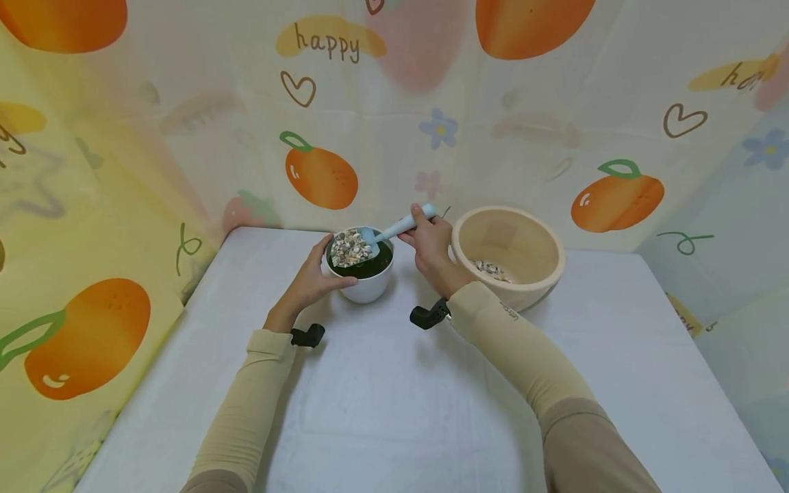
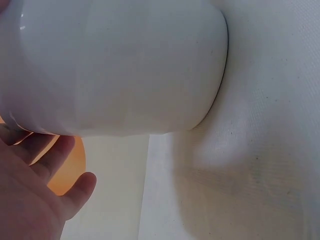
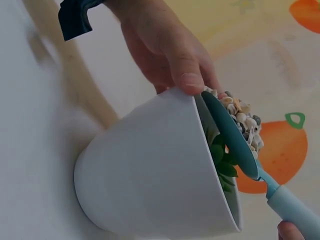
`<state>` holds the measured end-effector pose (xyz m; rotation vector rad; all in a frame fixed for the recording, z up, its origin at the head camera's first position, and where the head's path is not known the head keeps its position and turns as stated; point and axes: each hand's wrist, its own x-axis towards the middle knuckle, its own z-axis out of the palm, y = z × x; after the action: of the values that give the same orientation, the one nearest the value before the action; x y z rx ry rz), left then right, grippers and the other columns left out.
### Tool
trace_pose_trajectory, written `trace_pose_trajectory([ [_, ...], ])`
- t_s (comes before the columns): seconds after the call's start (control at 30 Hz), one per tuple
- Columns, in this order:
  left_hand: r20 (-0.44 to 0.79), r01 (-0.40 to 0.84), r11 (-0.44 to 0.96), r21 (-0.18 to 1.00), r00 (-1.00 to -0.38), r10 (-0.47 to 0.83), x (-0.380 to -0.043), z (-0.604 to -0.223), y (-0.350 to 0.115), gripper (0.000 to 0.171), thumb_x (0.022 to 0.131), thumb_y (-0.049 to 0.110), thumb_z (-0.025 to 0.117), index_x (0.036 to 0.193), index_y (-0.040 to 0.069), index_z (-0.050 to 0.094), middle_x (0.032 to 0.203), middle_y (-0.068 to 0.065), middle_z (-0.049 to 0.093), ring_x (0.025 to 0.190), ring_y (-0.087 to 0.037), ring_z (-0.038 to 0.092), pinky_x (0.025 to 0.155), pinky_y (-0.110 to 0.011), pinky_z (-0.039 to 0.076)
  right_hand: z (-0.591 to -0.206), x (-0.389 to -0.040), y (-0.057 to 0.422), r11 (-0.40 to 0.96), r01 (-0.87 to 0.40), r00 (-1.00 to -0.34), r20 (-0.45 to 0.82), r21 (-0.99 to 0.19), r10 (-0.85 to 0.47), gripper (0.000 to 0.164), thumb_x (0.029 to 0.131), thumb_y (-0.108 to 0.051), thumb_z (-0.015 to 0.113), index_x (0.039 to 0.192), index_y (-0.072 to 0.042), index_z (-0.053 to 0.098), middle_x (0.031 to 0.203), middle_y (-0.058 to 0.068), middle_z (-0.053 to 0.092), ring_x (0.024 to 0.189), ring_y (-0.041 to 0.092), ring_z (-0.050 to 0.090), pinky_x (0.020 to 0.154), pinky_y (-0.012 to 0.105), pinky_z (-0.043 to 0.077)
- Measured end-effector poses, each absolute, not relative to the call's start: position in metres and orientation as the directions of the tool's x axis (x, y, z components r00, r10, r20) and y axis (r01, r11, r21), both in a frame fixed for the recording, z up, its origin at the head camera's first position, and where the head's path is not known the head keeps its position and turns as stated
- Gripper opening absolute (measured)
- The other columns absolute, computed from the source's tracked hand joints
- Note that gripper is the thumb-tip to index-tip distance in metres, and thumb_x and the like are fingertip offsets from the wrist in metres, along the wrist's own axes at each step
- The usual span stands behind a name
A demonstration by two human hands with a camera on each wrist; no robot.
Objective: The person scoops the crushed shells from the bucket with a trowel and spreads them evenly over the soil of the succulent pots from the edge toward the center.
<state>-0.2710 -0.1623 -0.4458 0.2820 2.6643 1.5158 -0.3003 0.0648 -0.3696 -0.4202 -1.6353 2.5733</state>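
Near the tabletop's (image 1: 382,411) far edge, a person's left hand (image 1: 312,279) holds a white pot (image 1: 366,290); the right hand (image 1: 433,248) grips a light-blue scoop (image 1: 403,225) heaped with mottled pebbles (image 1: 350,249) over it. Farther right along that edge, I see a larger cream pot (image 1: 527,243) with more pebbles (image 1: 491,270) inside.

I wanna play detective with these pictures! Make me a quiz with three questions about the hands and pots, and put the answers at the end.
1. Pick one: which hand grips the blue scoop? A) left B) right C) both
2. True or false: the beige pot has nothing in it.
3. Fill in: the right wrist view shows green ____ inside the white pot.

Key:
1. B, the right hand.
2. False; pebbles lie in it.
3. leaves.
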Motion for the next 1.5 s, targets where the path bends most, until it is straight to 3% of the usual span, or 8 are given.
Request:
trace_pose_trajectory([
  [0.2, 0.043, 0.135, 0.500, 0.855, -0.981, 0.192, -0.272, -0.446, -0.163, 0.111, 0.074, 0.032, 0.084, 0.157, 0.012, 0.013, 0.162, -0.014, 0.017, 0.150, -0.032, 0.017, 0.120, -0.057, 0.016, -0.370, -0.302, 0.062, -0.337, 0.065, -0.963, -0.147, -0.939, 0.225, 0.034, 0.098, -0.022, 0.059, 0.114, 0.009, 0.058, 0.086, 0.014, 0.063, 0.087, 0.027, 0.072, 0.079, 0.036, 0.059],
  [0.43, 0.042, 0.134, 0.495, 0.858, -0.980, 0.192, -0.272, -0.447, -0.163, 0.110, 0.074, 0.032, 0.084, 0.157, 0.012, 0.013, 0.162, -0.014, 0.018, 0.149, -0.033, 0.020, 0.119, -0.056, 0.020, -0.371, -0.305, 0.057, -0.277, 0.010, -0.966, -0.081, -0.961, 0.247, 0.031, 0.097, -0.020, 0.060, 0.108, 0.009, 0.060, 0.077, 0.008, 0.060, 0.063, 0.013, 0.066, 0.075, 0.037, 0.060],
  [0.7, 0.046, 0.139, 0.495, 0.857, -0.980, 0.195, -0.273, -0.447, -0.163, 0.109, 0.075, 0.032, 0.084, 0.156, 0.012, 0.014, 0.161, -0.014, 0.019, 0.147, -0.034, 0.023, 0.118, -0.055, 0.023, -0.370, -0.305, 0.053, -0.178, -0.009, -0.960, -0.042, -0.984, 0.277, 0.028, 0.096, -0.021, 0.063, 0.103, 0.006, 0.062, 0.078, 0.006, 0.059, 0.061, 0.012, 0.063, 0.072, 0.035, 0.060],
  [0.9, 0.053, 0.142, 0.485, 0.863, -0.980, 0.193, -0.272, -0.448, -0.163, 0.108, 0.075, 0.030, 0.084, 0.156, 0.013, 0.015, 0.161, -0.014, 0.020, 0.147, -0.033, 0.024, 0.118, -0.054, 0.023, -0.371, -0.304, 0.051, -0.086, -0.037, -0.952, 0.009, -0.996, 0.305, 0.028, 0.094, -0.023, 0.065, 0.100, 0.004, 0.062, 0.076, 0.006, 0.059, 0.056, 0.009, 0.062, 0.072, 0.041, 0.060],
  [1.2, 0.050, 0.140, 0.474, 0.870, -0.979, 0.196, -0.272, -0.449, -0.163, 0.107, 0.076, 0.030, 0.083, 0.156, 0.013, 0.015, 0.161, -0.014, 0.019, 0.147, -0.032, 0.022, 0.119, -0.054, 0.022, -0.371, -0.304, 0.053, -0.088, -0.023, -0.950, -0.006, -0.996, 0.311, 0.029, 0.094, -0.024, 0.065, 0.100, 0.005, 0.063, 0.078, 0.007, 0.061, 0.056, 0.009, 0.062, 0.062, 0.027, 0.059],
  [1.5, 0.067, 0.156, 0.466, 0.871, -0.977, 0.202, -0.272, -0.450, -0.163, 0.108, 0.075, 0.033, 0.084, 0.156, 0.012, 0.015, 0.161, -0.014, 0.020, 0.147, -0.031, 0.024, 0.118, -0.054, 0.024, -0.370, -0.302, 0.056, -0.093, -0.002, -0.950, -0.027, -0.996, 0.310, 0.031, 0.095, -0.026, 0.063, 0.103, 0.005, 0.062, 0.080, 0.006, 0.060, 0.059, 0.010, 0.063, 0.071, 0.034, 0.060],
])
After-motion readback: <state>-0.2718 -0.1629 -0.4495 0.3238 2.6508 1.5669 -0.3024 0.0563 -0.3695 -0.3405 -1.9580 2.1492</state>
